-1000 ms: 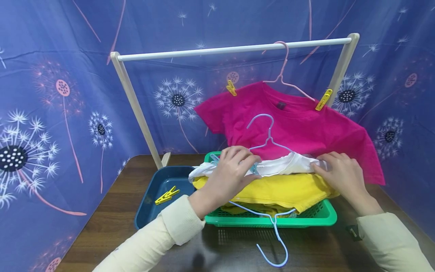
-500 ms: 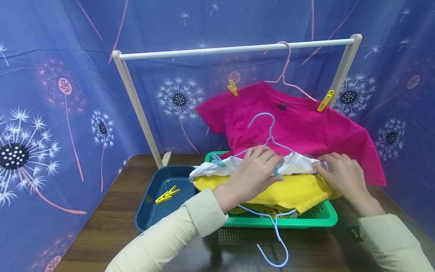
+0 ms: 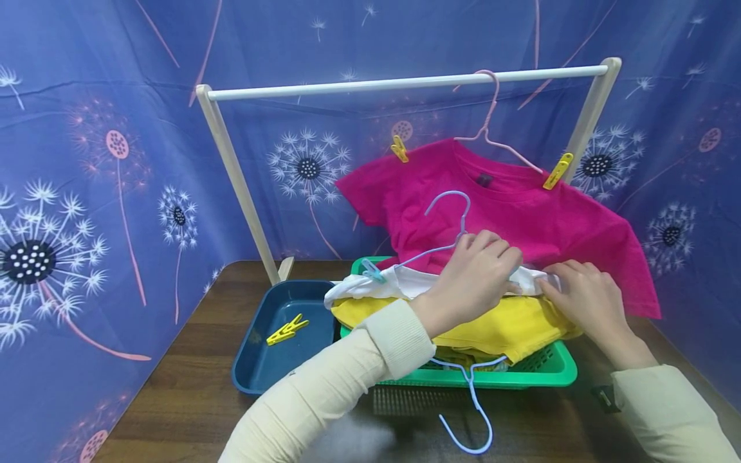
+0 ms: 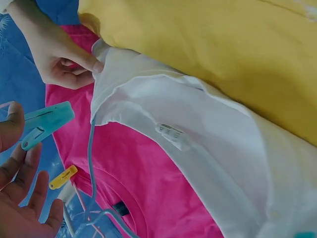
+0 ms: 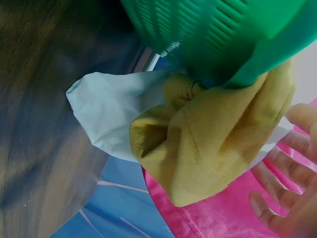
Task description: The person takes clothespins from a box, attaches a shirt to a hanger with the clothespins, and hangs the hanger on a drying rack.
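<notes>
Your left hand [image 3: 479,275] pinches a teal clothespin [image 4: 52,119], its long axis running from your fingertips toward the white shirt's [image 4: 213,124] shoulder, just short of it. Your right hand [image 3: 586,299] pinches that shoulder, over yellow cloth [image 3: 492,325].

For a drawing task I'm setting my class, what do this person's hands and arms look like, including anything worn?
The left hand and right hand are ungloved. The left sleeve is long, cream and creased, with a small dark mark and a ribbed cuff. The right sleeve is similarly pale.
</notes>
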Demonstrator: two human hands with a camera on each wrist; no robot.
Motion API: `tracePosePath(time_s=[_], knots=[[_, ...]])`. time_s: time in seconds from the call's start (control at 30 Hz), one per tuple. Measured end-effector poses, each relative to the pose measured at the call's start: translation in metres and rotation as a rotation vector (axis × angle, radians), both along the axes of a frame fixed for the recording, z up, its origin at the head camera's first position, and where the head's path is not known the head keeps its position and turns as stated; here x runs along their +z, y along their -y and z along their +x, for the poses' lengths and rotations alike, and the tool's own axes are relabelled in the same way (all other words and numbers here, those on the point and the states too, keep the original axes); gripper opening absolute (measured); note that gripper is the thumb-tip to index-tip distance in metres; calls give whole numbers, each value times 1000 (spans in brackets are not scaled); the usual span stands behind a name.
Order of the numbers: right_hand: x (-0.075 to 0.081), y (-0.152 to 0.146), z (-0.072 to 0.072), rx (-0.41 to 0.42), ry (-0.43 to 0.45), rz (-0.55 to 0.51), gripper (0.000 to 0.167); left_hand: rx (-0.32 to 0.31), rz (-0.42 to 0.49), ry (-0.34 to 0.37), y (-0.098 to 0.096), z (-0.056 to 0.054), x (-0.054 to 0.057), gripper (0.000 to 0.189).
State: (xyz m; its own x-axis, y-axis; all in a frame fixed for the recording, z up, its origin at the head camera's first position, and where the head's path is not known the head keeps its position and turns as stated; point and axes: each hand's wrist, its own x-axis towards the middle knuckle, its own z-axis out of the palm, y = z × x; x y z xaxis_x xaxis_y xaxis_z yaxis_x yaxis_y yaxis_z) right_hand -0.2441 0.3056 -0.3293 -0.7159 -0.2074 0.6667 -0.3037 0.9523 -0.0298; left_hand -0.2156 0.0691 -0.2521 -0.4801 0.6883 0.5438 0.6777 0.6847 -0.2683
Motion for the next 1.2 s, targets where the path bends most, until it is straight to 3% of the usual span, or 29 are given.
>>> tracePosePath(time_s=[0.3,0.57,0.73,1.2], knots=[[-2,0,3,-3,21,-11,30,61,15,-7,-20,-12,7,24],[-1,0,3,-10,30,-21,32,97,52,66,-35,-21,12,19],[0,-1,3,-6,27,-23,33,119,43,114,-44,-27,11,22],[0,1,3,4,27,-22,32,168,7,130,-55,-35,5,24]])
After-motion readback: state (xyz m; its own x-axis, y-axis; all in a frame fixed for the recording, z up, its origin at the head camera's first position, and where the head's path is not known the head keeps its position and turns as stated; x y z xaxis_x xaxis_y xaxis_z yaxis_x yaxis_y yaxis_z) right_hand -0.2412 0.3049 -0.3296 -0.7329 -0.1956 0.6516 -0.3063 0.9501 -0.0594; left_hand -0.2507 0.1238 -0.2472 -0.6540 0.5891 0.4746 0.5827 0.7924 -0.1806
